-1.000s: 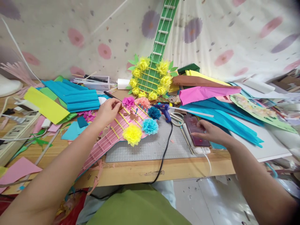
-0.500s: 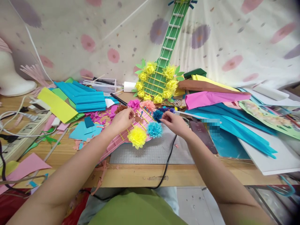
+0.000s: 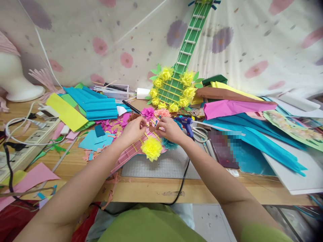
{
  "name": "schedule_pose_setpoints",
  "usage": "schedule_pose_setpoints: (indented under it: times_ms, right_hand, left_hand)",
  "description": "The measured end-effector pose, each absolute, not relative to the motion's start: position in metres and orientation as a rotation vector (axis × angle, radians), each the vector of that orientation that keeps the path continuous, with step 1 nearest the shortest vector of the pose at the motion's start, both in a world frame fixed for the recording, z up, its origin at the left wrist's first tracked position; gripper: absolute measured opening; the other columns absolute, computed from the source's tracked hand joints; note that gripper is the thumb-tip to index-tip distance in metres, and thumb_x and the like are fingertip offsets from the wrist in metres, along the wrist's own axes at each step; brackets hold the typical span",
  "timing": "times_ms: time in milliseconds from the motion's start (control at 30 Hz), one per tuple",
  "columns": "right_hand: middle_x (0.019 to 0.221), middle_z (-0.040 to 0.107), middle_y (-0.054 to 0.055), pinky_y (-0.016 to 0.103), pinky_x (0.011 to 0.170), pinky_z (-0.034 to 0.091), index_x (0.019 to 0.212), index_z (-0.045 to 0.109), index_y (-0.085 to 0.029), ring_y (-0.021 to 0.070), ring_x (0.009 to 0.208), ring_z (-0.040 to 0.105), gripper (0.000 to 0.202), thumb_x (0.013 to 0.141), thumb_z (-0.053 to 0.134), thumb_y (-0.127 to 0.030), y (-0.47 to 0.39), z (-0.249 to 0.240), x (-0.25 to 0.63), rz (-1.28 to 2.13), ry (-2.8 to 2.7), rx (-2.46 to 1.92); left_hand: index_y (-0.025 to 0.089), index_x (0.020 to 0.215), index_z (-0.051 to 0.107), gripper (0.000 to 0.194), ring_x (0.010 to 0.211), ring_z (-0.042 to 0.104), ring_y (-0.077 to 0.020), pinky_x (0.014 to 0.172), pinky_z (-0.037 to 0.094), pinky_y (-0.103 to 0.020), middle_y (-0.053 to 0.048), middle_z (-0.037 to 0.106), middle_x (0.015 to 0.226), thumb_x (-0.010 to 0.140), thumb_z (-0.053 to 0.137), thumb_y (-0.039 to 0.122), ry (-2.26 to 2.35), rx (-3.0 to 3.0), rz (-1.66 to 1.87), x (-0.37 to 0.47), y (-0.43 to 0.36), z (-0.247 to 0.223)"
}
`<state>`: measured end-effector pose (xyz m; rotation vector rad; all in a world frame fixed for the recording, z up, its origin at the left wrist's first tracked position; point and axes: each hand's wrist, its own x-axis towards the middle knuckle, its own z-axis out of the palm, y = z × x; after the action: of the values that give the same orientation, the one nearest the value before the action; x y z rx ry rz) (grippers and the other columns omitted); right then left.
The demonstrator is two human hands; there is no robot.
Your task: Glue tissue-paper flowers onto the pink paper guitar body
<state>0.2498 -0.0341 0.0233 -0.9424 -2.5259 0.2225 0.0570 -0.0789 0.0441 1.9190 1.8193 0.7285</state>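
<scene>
Over the pink guitar-shaped craft with paper flowers, the left hand hovers at ten o'clock of its yellow paper flower, the right hand at one o'clock; whether either grips anything, I cannot tell.

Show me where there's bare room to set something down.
The gray mat's front, below the yellow flower; the table's front strip, crossed by a black cable; the white board before the blue paper. Crowded: around both hands, and left among magenta scraps.
</scene>
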Motion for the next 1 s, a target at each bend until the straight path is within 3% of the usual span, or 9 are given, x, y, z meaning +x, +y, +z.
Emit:
schedule_pose_setpoints:
  times_ms: [133, 333, 400, 533, 633, 733, 867, 1000]
  right_hand:
    - [0.084, 0.055, 0.004, 0.03, 0.075, 0.043, 0.078, 0.064, -0.019, 0.0159, 0.08, 0.053, 0.006, 0.079, 0.058, -0.021, -0.036, 0.028, 0.254, 0.521, -2.265, -1.006]
    - [0.07, 0.059, 0.0, 0.026, 0.054, 0.042, 0.075, 0.058, -0.019, 0.0113, 0.057, 0.05, 0.011, 0.075, 0.06, -0.03, -0.034, 0.029, 0.246, 1.025, -1.94, -1.11]
    - [0.072, 0.061, 0.002, 0.027, 0.057, 0.044, 0.075, 0.058, -0.019, 0.0128, 0.061, 0.053, 0.01, 0.076, 0.059, -0.029, -0.035, 0.03, 0.241, 0.941, -1.937, -1.075]
    - [0.09, 0.064, 0.006, 0.034, 0.08, 0.046, 0.077, 0.061, -0.02, 0.0183, 0.088, 0.058, 0.006, 0.079, 0.056, -0.023, -0.043, 0.032, 0.237, 0.488, -2.132, -0.868]
    - [0.096, 0.063, 0.008, 0.035, 0.084, 0.044, 0.079, 0.062, -0.021, 0.0195, 0.094, 0.057, 0.009, 0.082, 0.053, -0.02, -0.049, 0.033, 0.237, 0.304, -2.281, -0.805]
    - [0.1, 0.062, 0.009, 0.036, 0.087, 0.044, 0.085, 0.061, -0.021, 0.0204, 0.098, 0.056, 0.009, 0.081, 0.053, -0.019, -0.051, 0.034, 0.237, 0.324, -2.332, -0.823]
    - [0.1, 0.06, 0.007, 0.035, 0.08, 0.049, 0.097, 0.054, -0.02, 0.0168, 0.088, 0.059, 0.019, 0.078, 0.055, -0.023, -0.046, 0.034, 0.235, 0.769, -2.133, -0.915]
    - [0.09, 0.061, 0.003, 0.029, 0.07, 0.051, 0.093, 0.049, -0.02, 0.0127, 0.076, 0.061, 0.022, 0.078, 0.06, -0.033, -0.037, 0.031, 0.227, 1.239, -1.877, -0.969]
  left_hand:
    - [0.019, 0.083, 0.055, 0.013, 0.08, 0.062, -0.0177, 0.071, 0.048, -0.03, -0.004, 0.066, 0.087, 0.072, 0.053, 0.012, 1.773, 1.762, 0.889, 0.055, -0.076, 0.038]
    - [0.017, 0.079, 0.053, 0.008, 0.067, 0.063, -0.0149, 0.064, 0.05, -0.028, -0.003, 0.065, 0.074, 0.077, 0.059, 0.021, 1.574, 1.277, 1.092, 0.069, -0.078, 0.042]
    - [0.017, 0.079, 0.052, 0.012, 0.061, 0.064, -0.015, 0.058, 0.051, -0.028, -0.004, 0.065, 0.069, 0.083, 0.056, 0.027, 1.493, 1.038, 1.063, 0.075, -0.08, 0.048]
    - [0.013, 0.076, 0.056, 0.024, 0.062, 0.066, -0.0142, 0.062, 0.054, -0.026, -0.007, 0.068, 0.071, 0.086, 0.055, 0.035, 1.352, 0.856, 1.053, 0.082, -0.084, 0.056]
    - [0.013, 0.08, 0.056, 0.016, 0.067, 0.068, -0.0157, 0.066, 0.055, -0.029, -0.007, 0.069, 0.077, 0.078, 0.065, 0.025, 1.348, 0.828, 1.089, 0.081, -0.082, 0.052]
    - [0.015, 0.086, 0.052, 0.029, 0.069, 0.067, -0.0167, 0.068, 0.054, -0.031, -0.004, 0.067, 0.075, 0.067, 0.073, 0.015, 1.45, 0.86, 1.164, 0.077, -0.08, 0.043]
    - [0.016, 0.09, 0.051, 0.034, 0.072, 0.067, -0.017, 0.069, 0.052, -0.03, -0.001, 0.065, 0.072, 0.064, 0.074, 0.016, 1.519, 0.99, 1.215, 0.073, -0.079, 0.036]
    - [0.016, 0.092, 0.051, 0.034, 0.072, 0.068, -0.0169, 0.068, 0.052, -0.029, 0.0, 0.064, 0.073, 0.065, 0.072, 0.015, 1.53, 1.043, 1.224, 0.072, -0.078, 0.035]
